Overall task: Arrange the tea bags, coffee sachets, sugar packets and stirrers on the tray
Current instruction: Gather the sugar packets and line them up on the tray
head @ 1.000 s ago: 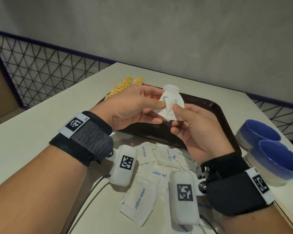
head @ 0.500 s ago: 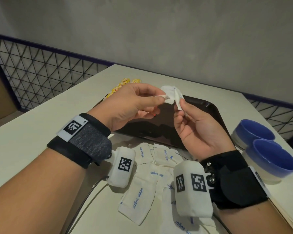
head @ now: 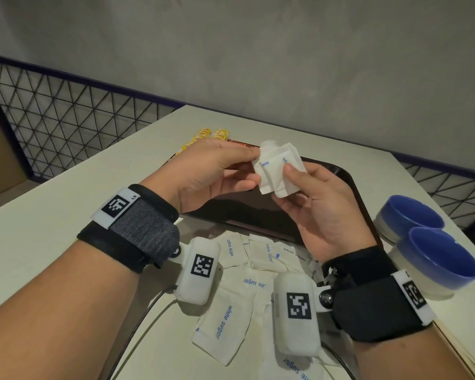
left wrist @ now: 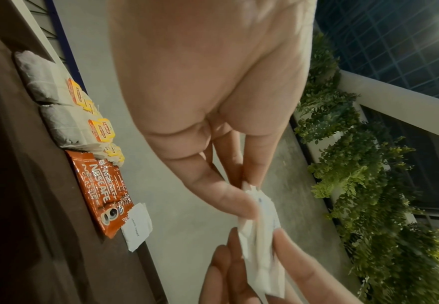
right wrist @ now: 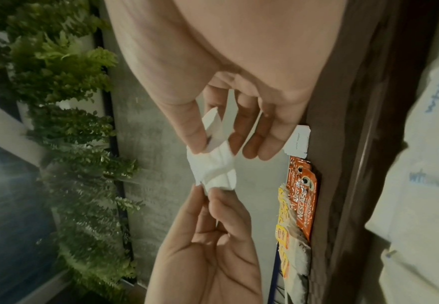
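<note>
Above the tray [head: 351,187], we pinched white sugar packets [head: 279,168] with fingers of both the left hand [head: 211,174] and right hand [head: 327,209], more packets [head: 222,322] lying before it.

A pale, cream-coloured table [head: 52,223] stands against a plain grey concrete wall [head: 258,50]. Two round bowls, blue inside and white outside [head: 433,253], sit side by side near the table's right edge, touching. Black wire mesh fencing with a dark blue top rail [head: 66,116] runs behind the table. Leafy green ferns [left wrist: 356,174] climb beside a glass facade.
</note>
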`<state>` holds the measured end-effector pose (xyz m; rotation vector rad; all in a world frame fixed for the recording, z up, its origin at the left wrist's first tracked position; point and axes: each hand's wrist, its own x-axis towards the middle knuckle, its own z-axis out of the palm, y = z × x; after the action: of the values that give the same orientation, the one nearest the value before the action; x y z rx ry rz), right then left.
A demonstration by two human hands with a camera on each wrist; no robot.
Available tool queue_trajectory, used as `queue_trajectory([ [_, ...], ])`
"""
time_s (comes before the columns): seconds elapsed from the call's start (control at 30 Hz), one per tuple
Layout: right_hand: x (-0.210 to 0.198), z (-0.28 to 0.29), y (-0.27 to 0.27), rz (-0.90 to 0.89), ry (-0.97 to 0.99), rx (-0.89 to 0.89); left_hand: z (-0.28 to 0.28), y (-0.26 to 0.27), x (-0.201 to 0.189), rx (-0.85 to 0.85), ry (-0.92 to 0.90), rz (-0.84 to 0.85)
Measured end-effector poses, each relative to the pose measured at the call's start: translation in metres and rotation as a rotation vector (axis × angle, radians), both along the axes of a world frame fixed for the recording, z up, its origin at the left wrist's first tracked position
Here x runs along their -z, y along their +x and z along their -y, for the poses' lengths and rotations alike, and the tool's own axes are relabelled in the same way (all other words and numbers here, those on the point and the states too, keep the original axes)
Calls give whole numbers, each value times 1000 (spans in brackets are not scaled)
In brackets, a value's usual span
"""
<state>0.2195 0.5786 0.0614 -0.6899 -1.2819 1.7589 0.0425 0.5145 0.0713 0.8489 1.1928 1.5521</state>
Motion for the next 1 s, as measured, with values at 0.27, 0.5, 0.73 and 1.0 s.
queue_trajectory([
  [0.27,4,0,-2,52,80,60,2,7,-1,105,-7,9],
  [0.5,6,3,-3,117,190,19,1,6,5,200,13,-60],
  [0.73,5,3,-2,83,188,32,-1,2,7,147,10,-102],
  [1.0,7,1,-3,71,233,76,-1,1,5,102,17,-146],
])
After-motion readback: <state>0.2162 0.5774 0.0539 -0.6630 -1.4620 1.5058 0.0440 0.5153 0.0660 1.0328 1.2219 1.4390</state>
